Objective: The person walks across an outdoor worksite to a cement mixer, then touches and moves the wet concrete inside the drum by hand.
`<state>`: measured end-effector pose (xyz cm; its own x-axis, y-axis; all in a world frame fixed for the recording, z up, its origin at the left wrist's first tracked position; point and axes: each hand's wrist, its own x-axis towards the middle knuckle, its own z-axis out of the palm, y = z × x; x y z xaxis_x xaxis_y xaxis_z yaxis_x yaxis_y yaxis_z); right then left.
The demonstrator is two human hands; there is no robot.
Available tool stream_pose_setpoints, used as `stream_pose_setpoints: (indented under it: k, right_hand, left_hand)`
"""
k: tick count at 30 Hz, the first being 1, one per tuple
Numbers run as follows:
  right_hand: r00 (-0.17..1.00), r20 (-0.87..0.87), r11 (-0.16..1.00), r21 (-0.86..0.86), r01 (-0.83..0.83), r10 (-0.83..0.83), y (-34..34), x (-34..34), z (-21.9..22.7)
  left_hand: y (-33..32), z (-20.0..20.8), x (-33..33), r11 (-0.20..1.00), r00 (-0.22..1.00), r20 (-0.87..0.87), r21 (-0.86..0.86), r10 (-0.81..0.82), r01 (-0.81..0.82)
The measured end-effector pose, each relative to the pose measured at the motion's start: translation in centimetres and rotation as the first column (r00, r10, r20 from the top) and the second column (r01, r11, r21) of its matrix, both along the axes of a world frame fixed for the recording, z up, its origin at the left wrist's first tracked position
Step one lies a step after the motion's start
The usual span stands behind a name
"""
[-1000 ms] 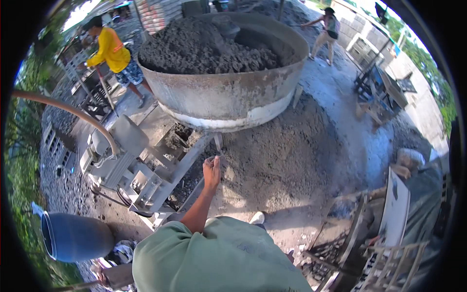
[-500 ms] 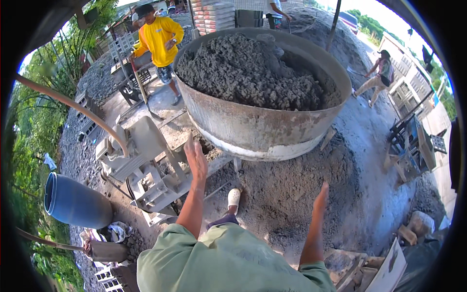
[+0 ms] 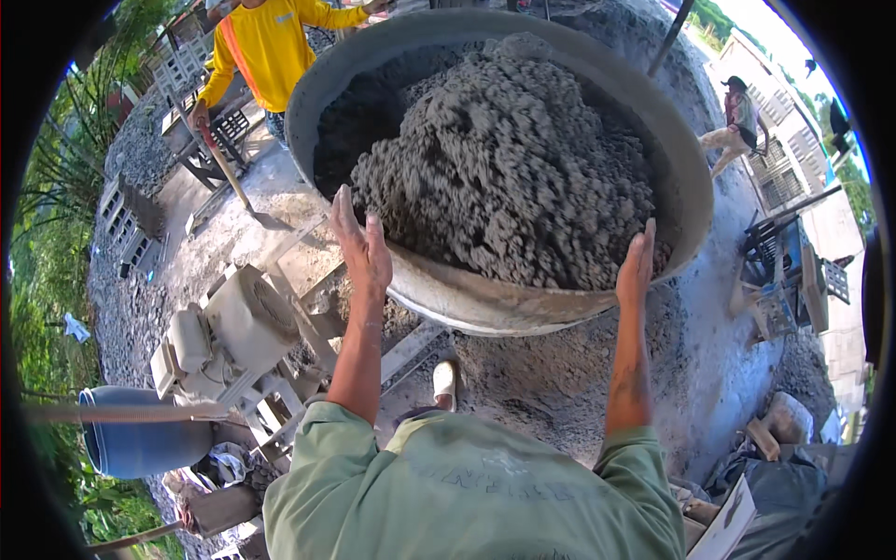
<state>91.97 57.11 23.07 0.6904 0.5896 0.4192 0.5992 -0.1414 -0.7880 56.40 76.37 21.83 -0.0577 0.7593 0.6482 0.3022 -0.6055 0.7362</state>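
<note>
A big round mixing pan point(image 3: 686, 219) with a worn pale wall stands in front of me. Heaped inside it is grey, crumbly concrete mix point(image 3: 509, 168). My left hand point(image 3: 364, 247) is at the near left part of the rim, fingers stretched out and holding nothing. Near the rim's right front, my right hand point(image 3: 636, 266) is also held flat and upright, with nothing in it. Whether either palm touches the pan, I cannot tell. The hands are wide apart, with the near wall of the pan between them.
At the left, a dusty motor point(image 3: 252, 308) sits on a frame beside a blue barrel point(image 3: 149, 434). A co-worker in a yellow shirt point(image 3: 266, 47) stands beyond, gripping a long-handled shovel point(image 3: 224, 168). Another person point(image 3: 742, 126) is at the far right, above a block-moulding stand point(image 3: 789, 280).
Both my hands have risen and come to the pan's near rim. The pan looks closer, and its heap has shifted. The yellow-shirted co-worker now reaches an arm out toward the pan.
</note>
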Motion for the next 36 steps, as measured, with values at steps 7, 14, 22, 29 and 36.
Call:
stream_pose_setpoints:
  k: [7, 14, 22, 29, 36]
  right_hand:
    - [0.993, -0.045, 0.994, -0.012, 0.106, -0.107, 1.5, -1.0, -0.7]
    - [0.962, 0.236, 0.99, 0.058, 0.127, -0.137, 1.5, -0.9, -0.4]
    - [0.968, 0.018, 0.934, 0.269, 0.237, -0.251, -0.1, -1.1, -1.6]
    - [0.926, 0.267, 0.963, 0.119, 0.243, -0.267, 1.3, -1.8, -0.8]
    - [0.978, 0.209, 0.951, -0.303, 0.065, -0.001, 2.2, -1.2, 0.3]
  left_hand:
    - [2.7, -0.3, 2.4, 1.0, 0.989, -0.146, 0.001, -0.029, 0.029]
    - [3.1, 1.1, 3.5, 0.989, 0.917, -0.396, -0.109, 0.051, -0.102]
    - [2.6, 1.7, 3.5, 0.988, 0.937, -0.348, -0.149, -0.026, -0.028]
    - [2.6, 2.3, 4.1, 0.984, 0.779, -0.625, -0.167, -0.054, -0.066]
    - [3.2, 3.6, 4.5, 0.8, 0.424, -0.854, -0.469, -0.302, -0.374]
